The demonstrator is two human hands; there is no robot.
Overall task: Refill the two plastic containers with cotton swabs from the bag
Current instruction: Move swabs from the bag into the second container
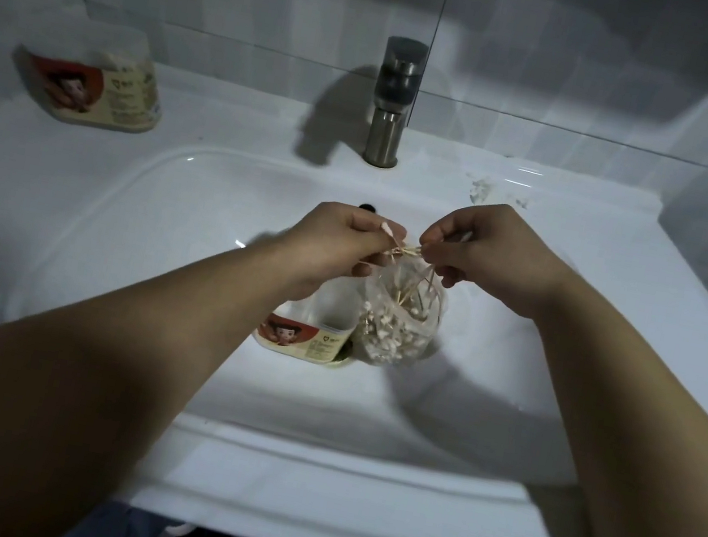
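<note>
So both hands were up over the basin of the sink (127, 200), working on the same little bunch of cotton swabs (403, 251) right between them. The left hand (342, 242) had its fingers curled tight on the sticks, one cotton tip poking out above its knuckles, and the right hand (487, 254) was pinching the other end of that bunch. The clear plastic bag (393, 327) hung just below the fingertips, bottom still packed with swabs. It had to be held at the mouth, but I couldn't tell which hand had the film. My guess is it was kept hanging so the swabs stayed pooled at the bottom and pulled out sticks-first. The open labelled container (306, 338) sat straight under the left wrist, touching the bag's side, so a handful only had to drop a bit. The second container (91, 84) was way off past the left hand on the counter, lid seemingly on, so probably next in line.
</note>
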